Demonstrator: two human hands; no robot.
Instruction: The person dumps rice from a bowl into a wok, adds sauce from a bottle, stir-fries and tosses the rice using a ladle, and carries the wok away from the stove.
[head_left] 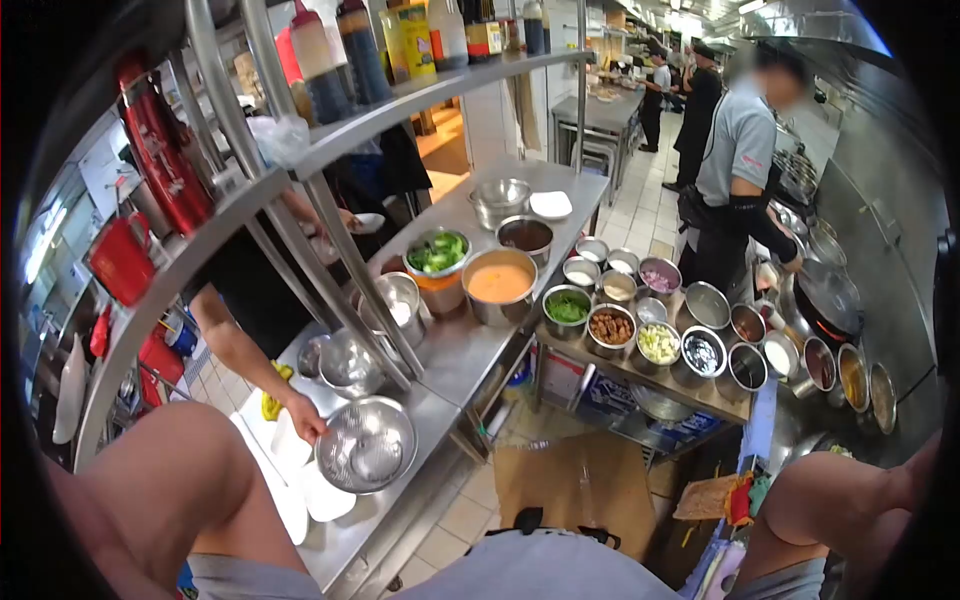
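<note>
Counter above tiled kitchen floor

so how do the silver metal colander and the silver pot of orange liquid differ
The round silver metal colander is gripped by a co-worker's hand; the silver metal pot of orange liquid stands on the steel counter. The colander is perforated and empty; the pot solid-walled and filled. Both are round.

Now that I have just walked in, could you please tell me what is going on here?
The camera wearer's left arm and right arm are bent, both hands out of view. At left, a co-worker's hand holds a metal colander by its rim at the steel counter, where a pot of orange liquid stands. At right, a person in a grey shirt stands by a wok.
</note>
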